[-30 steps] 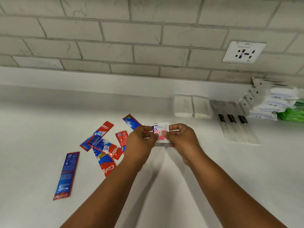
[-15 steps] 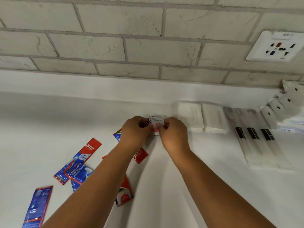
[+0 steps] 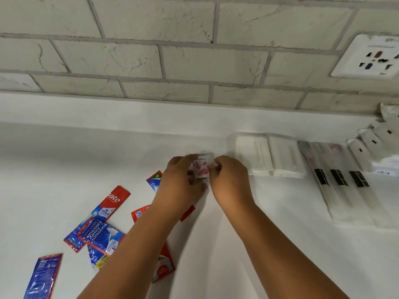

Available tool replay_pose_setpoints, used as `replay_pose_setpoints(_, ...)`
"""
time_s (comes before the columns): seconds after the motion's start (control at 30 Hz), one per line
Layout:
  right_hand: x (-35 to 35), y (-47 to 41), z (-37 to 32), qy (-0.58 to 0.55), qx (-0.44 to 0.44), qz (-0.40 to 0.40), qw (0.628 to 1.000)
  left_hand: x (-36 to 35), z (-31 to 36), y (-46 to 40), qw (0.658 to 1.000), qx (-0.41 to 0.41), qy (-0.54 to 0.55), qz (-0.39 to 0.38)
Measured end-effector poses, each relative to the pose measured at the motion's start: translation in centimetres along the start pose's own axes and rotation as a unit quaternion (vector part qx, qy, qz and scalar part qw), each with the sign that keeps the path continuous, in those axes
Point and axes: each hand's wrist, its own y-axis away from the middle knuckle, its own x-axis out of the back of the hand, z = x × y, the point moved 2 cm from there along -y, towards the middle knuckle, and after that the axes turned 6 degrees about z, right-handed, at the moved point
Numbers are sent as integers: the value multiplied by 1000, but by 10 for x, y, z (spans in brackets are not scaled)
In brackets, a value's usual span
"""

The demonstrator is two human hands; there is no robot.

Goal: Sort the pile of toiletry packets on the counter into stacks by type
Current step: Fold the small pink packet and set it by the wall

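At the lower left of the frame a loose scatter of toothpaste sachets (image 3: 101, 231) lies flat on the white counter (image 3: 64, 160). Seven can be counted: one blue one alone at the bottom left edge, three or so overlapping in a red-and-blue cluster, and three more partly hidden under the left forearm, so the count is uncertain.

At the centre, both hands meet over one small white packet with pink spots (image 3: 201, 167), near the counter's back edge; whether it touches the counter cannot be told. The left hand (image 3: 181, 180) pinches its left side with curled fingers, and the right hand (image 3: 228, 180) pinches its right side in the same way.

Just right of the hands, two stacks of white flat packets (image 3: 267, 156) sit side by side, touching. Further right, three long clear sleeves with black bands (image 3: 343, 182) lie parallel. At the right edge, a fanned row of about four white pouches (image 3: 371, 143) is cut off by the frame. A wall socket (image 3: 371, 57) sits on the tiled wall at the upper right.
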Motion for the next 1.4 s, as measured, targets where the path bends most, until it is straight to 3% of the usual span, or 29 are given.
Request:
replay_pose_setpoints(0.17, 25, 26, 7, -27, 55, 66, 996, -6, 1, -4, 996, -30, -82, 20)
replay_pose_setpoints(0.27, 35, 25, 22, 60, 132, 136, 980, -8, 1, -10, 995, -28, -88, 22)
replay_pose_setpoints(0.37, 43, 13, 41, 138, 141, 155, 968, -11, 3, -17, 994, -39, -95, 22)
replay_pose_setpoints(0.8, 41, -25, 42, 177, 175, 99, 963, -37, 16, -55, 994, -62, -83, 27)
replay_pose_setpoints(1.03, 34, -51, 32, 186, 164, 13, 969, -44, 26, -68, 994, -80, -63, 29)
replay_pose_setpoints(1.4, 26, -65, 30, 199, 155, 5, 968, -39, 28, -66, 996, -74, 1, 39)
